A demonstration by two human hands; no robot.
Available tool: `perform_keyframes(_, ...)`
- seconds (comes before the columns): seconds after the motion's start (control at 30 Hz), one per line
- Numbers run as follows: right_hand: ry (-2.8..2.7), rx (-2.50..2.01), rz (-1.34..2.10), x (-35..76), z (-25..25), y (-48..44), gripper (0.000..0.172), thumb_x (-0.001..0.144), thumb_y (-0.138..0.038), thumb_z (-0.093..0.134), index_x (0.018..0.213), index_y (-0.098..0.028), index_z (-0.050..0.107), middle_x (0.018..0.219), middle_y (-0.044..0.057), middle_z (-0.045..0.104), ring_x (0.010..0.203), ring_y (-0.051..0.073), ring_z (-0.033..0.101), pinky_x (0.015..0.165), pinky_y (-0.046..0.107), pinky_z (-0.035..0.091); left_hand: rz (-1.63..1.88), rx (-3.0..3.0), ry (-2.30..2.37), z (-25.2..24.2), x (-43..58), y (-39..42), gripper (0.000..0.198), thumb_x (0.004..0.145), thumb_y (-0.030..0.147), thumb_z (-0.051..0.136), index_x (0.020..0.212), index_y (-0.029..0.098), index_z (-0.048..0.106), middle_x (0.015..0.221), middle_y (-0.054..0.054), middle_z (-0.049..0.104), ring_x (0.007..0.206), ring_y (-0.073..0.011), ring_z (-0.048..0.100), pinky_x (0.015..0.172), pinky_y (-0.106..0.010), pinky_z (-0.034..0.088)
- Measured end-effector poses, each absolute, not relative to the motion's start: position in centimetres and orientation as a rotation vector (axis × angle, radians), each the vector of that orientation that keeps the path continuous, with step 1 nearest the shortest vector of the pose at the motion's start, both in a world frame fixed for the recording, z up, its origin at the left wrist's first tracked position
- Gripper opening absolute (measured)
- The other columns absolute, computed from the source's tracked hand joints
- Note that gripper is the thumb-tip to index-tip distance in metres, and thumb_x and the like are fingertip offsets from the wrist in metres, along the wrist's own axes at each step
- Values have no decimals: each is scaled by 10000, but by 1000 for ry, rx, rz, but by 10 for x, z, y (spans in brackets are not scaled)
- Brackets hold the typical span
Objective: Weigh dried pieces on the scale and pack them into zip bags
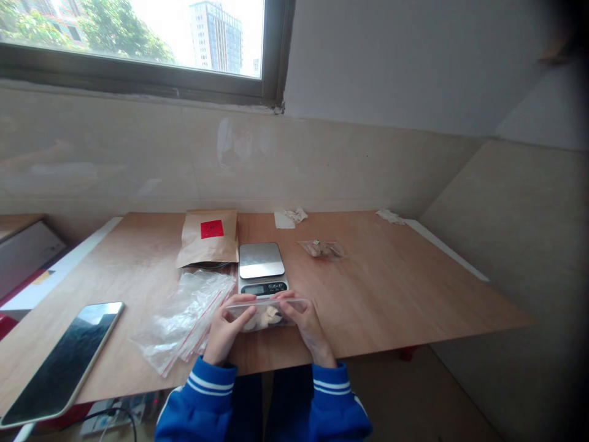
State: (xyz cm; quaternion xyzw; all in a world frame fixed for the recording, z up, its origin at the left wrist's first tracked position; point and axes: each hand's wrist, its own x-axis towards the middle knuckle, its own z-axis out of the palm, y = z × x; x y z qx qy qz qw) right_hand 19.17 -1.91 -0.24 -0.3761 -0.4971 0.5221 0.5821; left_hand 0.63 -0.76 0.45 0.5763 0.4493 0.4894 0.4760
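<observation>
Clear zip bag (267, 314) of pale lumps sits grasped in your left hand (229, 325) and right hand (306, 325), fingers (288, 301) closed on slick plastic, just before the steel-topped scale (262, 261) on the wooden table (368, 294).

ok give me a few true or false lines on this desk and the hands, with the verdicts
1. The left hand and right hand both grip a clear plastic zip bag with pale pieces inside. True.
2. A brown kraft paper bag with a red square label sits on the silver digital scale. False: it lies on the light wooden table, left of the scale.
3. A large black-screened tablet or phone lies right of the scale. False: it lies left of the scale, near the table's front edge.
4. A small clear bag of pale pieces lies towards the table's back, right of the scale. True.
5. A pile of clear zip bags with red seals lies left of the hands. True.
</observation>
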Motion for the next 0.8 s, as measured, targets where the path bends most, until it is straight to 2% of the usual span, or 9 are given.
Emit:
perform_keyframes(0.07,-1171,-877,1280,191,0,-20,215,774,-391,666,860,-194,679,975,51,707,900,210,657,809,318,518,1155,1437,1088,7,6,-8,263,745,348,677,937,168,679,941,-62,687,891,-198,631,817,-308,499)
perform_keyframes(0.3,-1294,-896,1238,189,4,-19,202,788,-383,651,840,-195,707,949,52,711,932,220,650,858,337,503,1212,1545,1014,7,8,-7,164,767,318,659,782,162,705,914,-74,680,931,-199,609,888,-338,472)
perform_keyframes(0.6,-1259,-980,1055,186,-2,-16,151,771,-344,659,747,-197,687,806,19,673,777,174,638,732,272,512,1281,1575,1095,4,13,-10,177,767,324,656,798,157,705,882,-84,683,902,-209,614,877,-372,475)
perform_keyframes(0.8,-1297,-986,940,185,-2,-15,133,773,-311,653,715,-191,666,768,22,641,761,174,616,711,275,504,1301,1532,1127,4,17,-9,161,752,337,663,779,181,692,843,-62,680,855,-198,619,833,-367,494)
